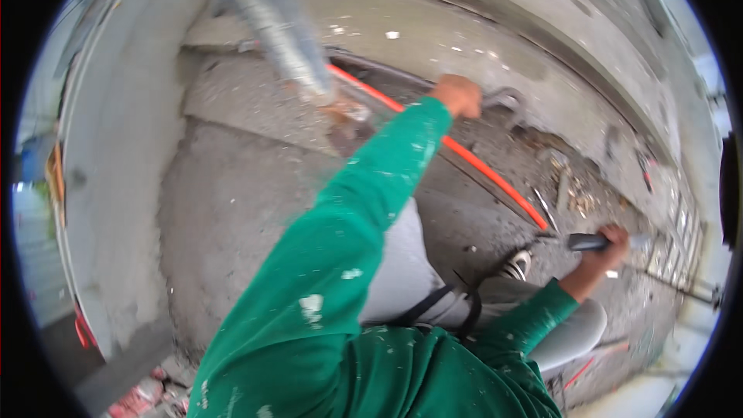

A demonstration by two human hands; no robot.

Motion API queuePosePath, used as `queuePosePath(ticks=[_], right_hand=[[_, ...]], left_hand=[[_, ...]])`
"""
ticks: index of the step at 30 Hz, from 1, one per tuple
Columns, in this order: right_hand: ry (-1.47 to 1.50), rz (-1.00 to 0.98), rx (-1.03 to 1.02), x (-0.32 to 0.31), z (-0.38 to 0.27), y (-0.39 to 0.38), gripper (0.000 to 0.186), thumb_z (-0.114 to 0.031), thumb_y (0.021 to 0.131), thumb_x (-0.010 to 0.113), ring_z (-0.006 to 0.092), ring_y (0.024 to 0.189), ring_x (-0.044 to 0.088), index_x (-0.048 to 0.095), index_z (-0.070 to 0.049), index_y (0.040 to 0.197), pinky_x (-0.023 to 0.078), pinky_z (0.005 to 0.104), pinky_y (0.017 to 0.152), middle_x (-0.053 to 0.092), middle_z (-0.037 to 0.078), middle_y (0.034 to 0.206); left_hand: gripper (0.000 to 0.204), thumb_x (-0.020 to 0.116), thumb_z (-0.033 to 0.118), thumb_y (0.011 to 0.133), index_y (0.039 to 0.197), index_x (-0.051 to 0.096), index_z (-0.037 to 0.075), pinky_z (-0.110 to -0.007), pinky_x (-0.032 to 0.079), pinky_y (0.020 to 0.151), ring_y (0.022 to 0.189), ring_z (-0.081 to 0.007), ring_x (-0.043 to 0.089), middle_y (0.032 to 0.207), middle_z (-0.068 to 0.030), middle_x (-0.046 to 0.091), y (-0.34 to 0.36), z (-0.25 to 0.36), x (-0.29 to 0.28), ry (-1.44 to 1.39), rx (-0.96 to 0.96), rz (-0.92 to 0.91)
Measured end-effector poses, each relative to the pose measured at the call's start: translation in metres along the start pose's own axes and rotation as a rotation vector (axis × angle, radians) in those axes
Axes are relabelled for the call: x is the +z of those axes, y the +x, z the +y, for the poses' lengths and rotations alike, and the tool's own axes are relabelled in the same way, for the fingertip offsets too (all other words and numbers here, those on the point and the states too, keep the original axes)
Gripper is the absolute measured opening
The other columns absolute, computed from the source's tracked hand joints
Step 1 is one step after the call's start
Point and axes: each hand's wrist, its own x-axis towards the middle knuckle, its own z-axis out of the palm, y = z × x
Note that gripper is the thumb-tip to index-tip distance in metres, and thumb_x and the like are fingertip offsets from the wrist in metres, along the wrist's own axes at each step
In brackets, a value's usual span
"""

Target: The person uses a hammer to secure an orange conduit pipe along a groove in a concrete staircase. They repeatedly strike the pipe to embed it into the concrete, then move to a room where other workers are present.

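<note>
My left hand [458,96] is closed in a fist over the narrow trench, and whatever it may grip is hidden. Beside its knuckles shows a curved grey metal piece [507,99]; I cannot tell whether the hand holds it. A long straight orange rod [495,176] runs slantwise beneath my left wrist. At the right, my right hand [615,241] is wrapped around a dark-grey tool [588,242] whose kind I cannot make out. The rod's lower end lies left of that tool. A slim metal bar [544,208] rests in the dirt close by.
A blurred grey metal post [282,31] stands at the upper left, near a rough concrete slab [255,97]. Loose chips [582,203] lie in the trench. Pliers-like red-handled tool [645,170] sits on the right ledge. A pale wall [116,170] rises at left.
</note>
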Motion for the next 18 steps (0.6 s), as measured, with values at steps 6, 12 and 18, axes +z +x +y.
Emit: queuePosePath(ticks=[6, 12, 18], right_hand=[[-0.412, -0.240, 0.160, 0.031, 0.201, -0.072, 0.016, -0.014, 0.098, 0.056, 0.0136, 0.053, 0.049, 0.056, -0.008, 0.083, 0.041, 0.0277, 0.046, 0.050, 0.000, 0.065], [-0.402, -0.270, 0.790, 0.066, 0.156, -0.077, 0.008, -0.014, 0.097, 0.056, 0.0016, 0.047, 0.033, 0.049, -0.015, 0.093, 0.027, 0.0194, 0.038, 0.037, -0.009, 0.064], [-0.264, 0.130, -0.075, 0.008, 0.039, 0.001, 0.014, -0.001, 0.092, 0.051, 0.0118, 0.057, 0.054, 0.053, -0.007, 0.078, 0.051, 0.0252, 0.050, 0.052, 0.002, 0.067]], left_hand=[[0.035, 0.064, 0.025, 0.078, 0.108, 0.077, 0.012, -0.044, 0.055, 0.089, 0.107, -0.0310, 0.071, 0.112, -0.0119, 0.075, -0.010, 0.003, -0.005, -0.017, 0.003, 0.017], [0.036, 0.065, 0.025, 0.079, 0.110, 0.077, 0.012, -0.043, 0.055, 0.090, 0.107, -0.0304, 0.071, 0.114, -0.0112, 0.075, -0.009, -0.008, 0.006, -0.023, -0.034, 0.024], [0.035, 0.065, 0.027, 0.079, 0.109, 0.078, 0.013, -0.042, 0.055, 0.089, 0.107, -0.0287, 0.071, 0.113, -0.0105, 0.075, 0.000, -0.008, 0.011, -0.020, -0.040, 0.062]])
